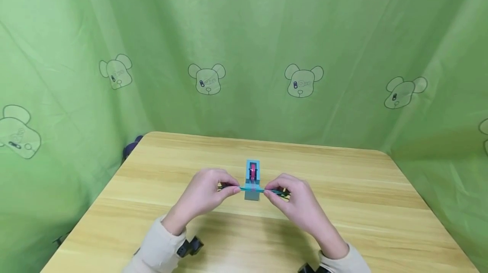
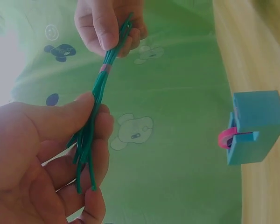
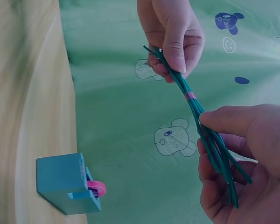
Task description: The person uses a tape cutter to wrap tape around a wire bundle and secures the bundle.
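Note:
A bundle of thin green sticks or wires [image 2: 99, 86] is stretched level between both hands, with a band of pink tape [image 2: 105, 68] round its middle. My left hand [image 1: 207, 192] pinches one end between thumb and fingers. At the other end my right hand [image 1: 293, 199] pinches it the same way. In the right wrist view the loose ends of the green bundle [image 3: 219, 156] fan out past the right thumb. Behind the bundle in the head view stands a blue tape dispenser [image 1: 252, 194] holding a pink tape roll [image 1: 253, 172]; the bundle crosses in front of its lower part.
The dispenser stands on a light wooden table [image 1: 343, 179]. A green curtain [image 1: 251, 31] printed with bear heads hangs around the far edge and sides. A dark purple item [image 1: 131, 148] shows past the table's left back corner.

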{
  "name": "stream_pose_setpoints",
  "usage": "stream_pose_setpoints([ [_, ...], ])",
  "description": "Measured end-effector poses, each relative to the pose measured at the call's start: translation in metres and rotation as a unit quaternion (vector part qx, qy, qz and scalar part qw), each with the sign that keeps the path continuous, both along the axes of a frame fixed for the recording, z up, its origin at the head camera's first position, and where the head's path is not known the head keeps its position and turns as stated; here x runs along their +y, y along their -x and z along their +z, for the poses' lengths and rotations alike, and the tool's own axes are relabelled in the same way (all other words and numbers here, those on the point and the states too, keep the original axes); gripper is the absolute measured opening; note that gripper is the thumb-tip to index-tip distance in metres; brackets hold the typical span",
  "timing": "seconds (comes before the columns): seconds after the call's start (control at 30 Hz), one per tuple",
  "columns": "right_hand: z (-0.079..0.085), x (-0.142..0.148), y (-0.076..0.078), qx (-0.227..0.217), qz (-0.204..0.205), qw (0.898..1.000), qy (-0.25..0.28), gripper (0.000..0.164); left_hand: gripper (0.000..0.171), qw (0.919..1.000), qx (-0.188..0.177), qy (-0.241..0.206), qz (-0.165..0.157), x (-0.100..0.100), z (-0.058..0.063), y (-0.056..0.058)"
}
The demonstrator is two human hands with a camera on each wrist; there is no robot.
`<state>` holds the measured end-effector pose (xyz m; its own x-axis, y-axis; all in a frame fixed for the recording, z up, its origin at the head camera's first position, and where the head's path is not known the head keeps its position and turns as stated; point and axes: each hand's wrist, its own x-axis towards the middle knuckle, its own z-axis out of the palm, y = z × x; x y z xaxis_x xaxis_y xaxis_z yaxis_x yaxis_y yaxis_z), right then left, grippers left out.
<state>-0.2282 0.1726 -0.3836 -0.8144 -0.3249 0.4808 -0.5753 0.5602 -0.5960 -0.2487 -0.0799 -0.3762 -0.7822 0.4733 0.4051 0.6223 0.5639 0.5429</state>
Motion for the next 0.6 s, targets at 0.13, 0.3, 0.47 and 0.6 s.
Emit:
stream_pose_setpoints([
  [0.13,-0.004,0.001,-0.001,0.004,0.007,1.0,-0.003,0.014,0.005,0.9999,0.008,0.002,-0.009,-0.001,-0.005,0.0],
  [0.3,-0.008,0.002,-0.004,0.002,0.013,1.0,0.0,0.014,0.004,0.9998,0.015,0.001,-0.017,-0.003,-0.01,-0.001],
  [0.47,-0.011,0.002,-0.007,-0.009,0.016,1.0,0.001,0.012,0.006,0.9997,-0.005,0.006,-0.021,-0.005,-0.012,-0.003],
  [0.6,-0.016,0.003,-0.008,-0.01,0.019,1.0,-0.003,0.011,0.008,0.9993,-0.025,0.012,-0.027,-0.005,-0.014,-0.005],
])
